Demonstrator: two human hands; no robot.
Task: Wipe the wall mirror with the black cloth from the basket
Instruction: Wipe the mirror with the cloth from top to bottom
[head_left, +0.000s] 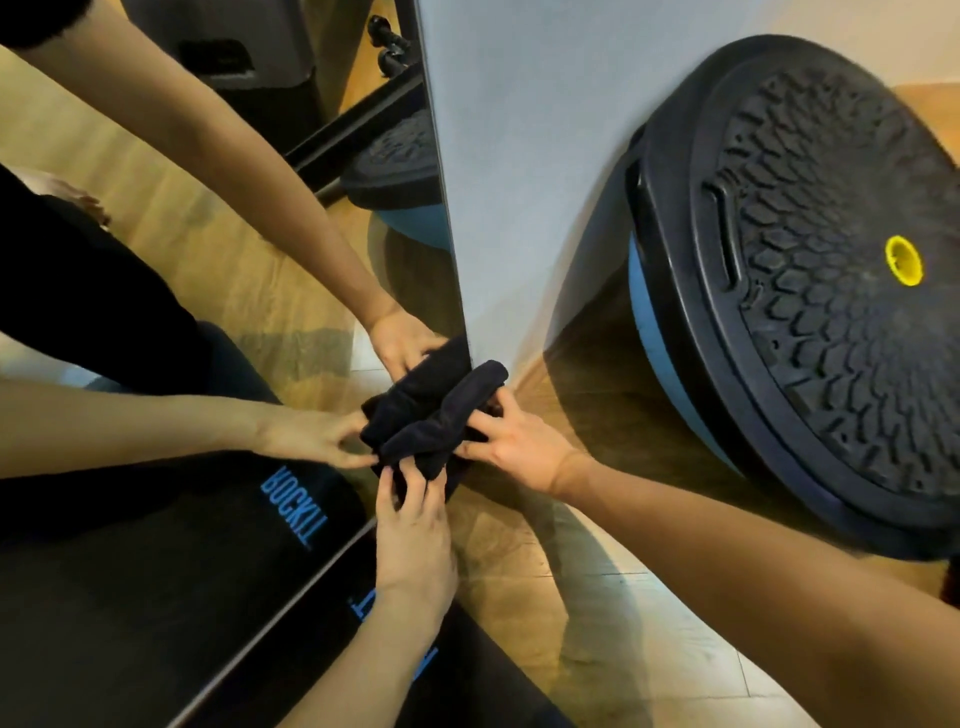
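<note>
One black cloth (441, 410), bunched at the wall mirror (218, 270)'s lower corner, pinched by the left hand (413, 540) at 6 o'clock, right hand (514, 441) at 3. One balance trainer (810, 280) leans at 2 o'clock.

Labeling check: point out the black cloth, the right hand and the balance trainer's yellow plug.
black cloth (441, 415), head view, bunched middle fold
right hand (519, 441), head view, back of hand
yellow plug (904, 260), head view, plug centre
</note>
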